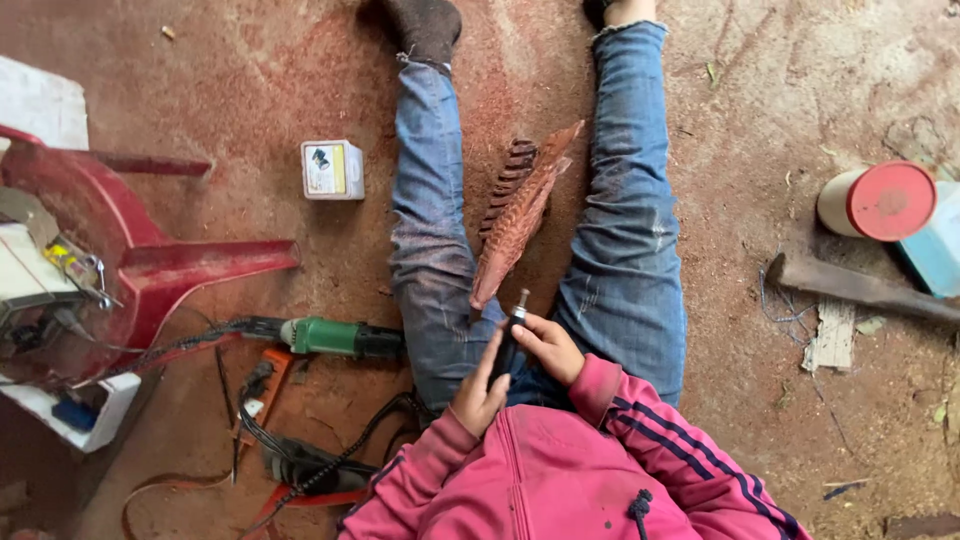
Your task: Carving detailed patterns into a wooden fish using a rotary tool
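On the dusty floor (760,150), between the outstretched legs, lies the carved wood piece (515,215). Both hands, left (480,395) and right (548,345), grip the rotary tool (508,340), apparently fitting its bit before carving.

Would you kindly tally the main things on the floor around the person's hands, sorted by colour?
Red or reddish: 3 – plastic chair, can lid, carved wood piece
Green: 1 – power tool
White: 1 – small box
Black: 1 – rotary handpiece, held in left hand and right hand
Total: 6
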